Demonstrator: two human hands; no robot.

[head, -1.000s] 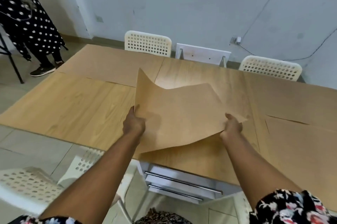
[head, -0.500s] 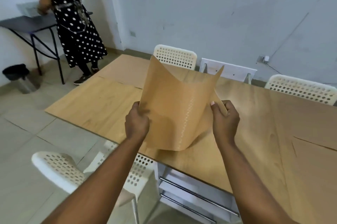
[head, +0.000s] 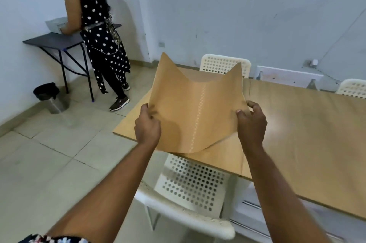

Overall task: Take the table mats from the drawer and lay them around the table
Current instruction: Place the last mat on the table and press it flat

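Observation:
I hold one thin tan table mat (head: 195, 108) up in the air over the left end of the wooden table (head: 309, 133). My left hand (head: 147, 127) grips its left edge and my right hand (head: 251, 124) grips its right edge. The mat sags in the middle, with its two far corners sticking up. Another tan mat (head: 188, 73) seems to lie flat at the table's far left, mostly hidden behind the held one. The drawer unit (head: 249, 206) with metal handles sits under the table's near edge.
A white perforated chair (head: 190, 193) stands right below my arms at the table's near side. Two more white chairs (head: 224, 63) are at the far side. A person in a dotted dress (head: 99, 30) stands at a dark side table (head: 53, 41), with a bin (head: 49, 97) on the floor.
I lifted the mat off the table and carried it left; the view swung left with it. The mat now hangs over the table's left end, held by both hands.

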